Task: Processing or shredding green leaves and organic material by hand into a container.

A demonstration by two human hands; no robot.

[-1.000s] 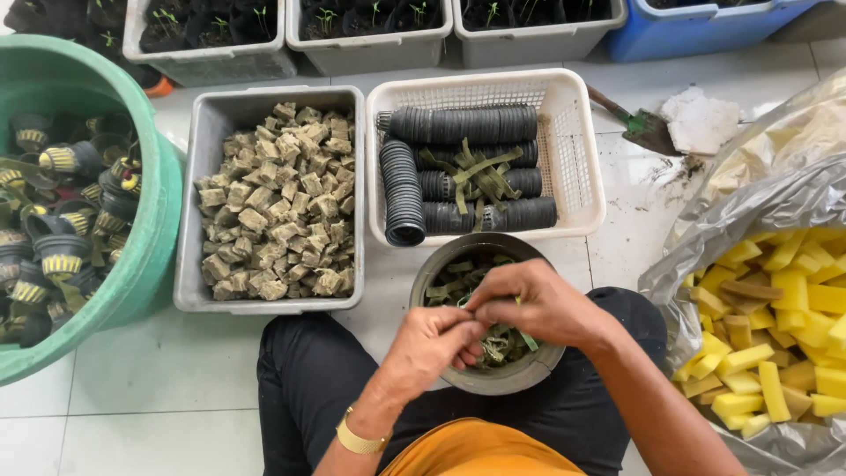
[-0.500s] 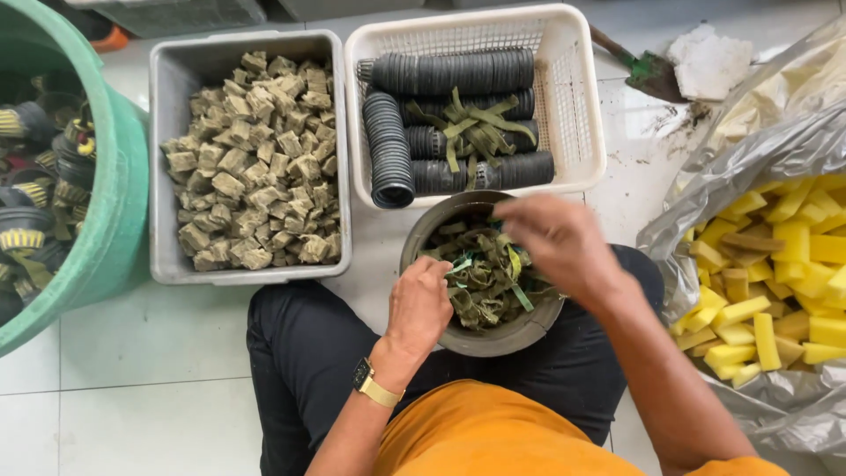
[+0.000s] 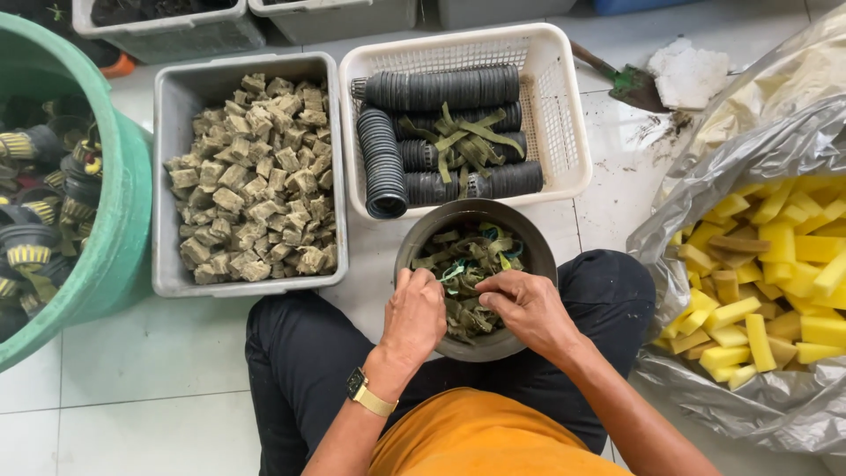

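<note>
Our left hand [image 3: 414, 319] and right hand [image 3: 526, 310] are both in the round dark pot [image 3: 477, 225] resting between our knees. Fingers are curled narrow, pinching limp green-brown strips [image 3: 463, 264] — damp, ribbon-like, tangled. A gold watch sits on the left wrist. Just beyond the pot, a white slotted basket [image 3: 564, 115] holds stacked ribbed black net cups [image 3: 436, 88] plus more strips. To its left, a grey tub [image 3: 167, 176] of rough brownish cubes. Far left, a green bucket [image 3: 115, 229]. At right — a crinkled plastic bag [image 3: 731, 167] of yellow foam sticks [image 3: 784, 264].
</note>
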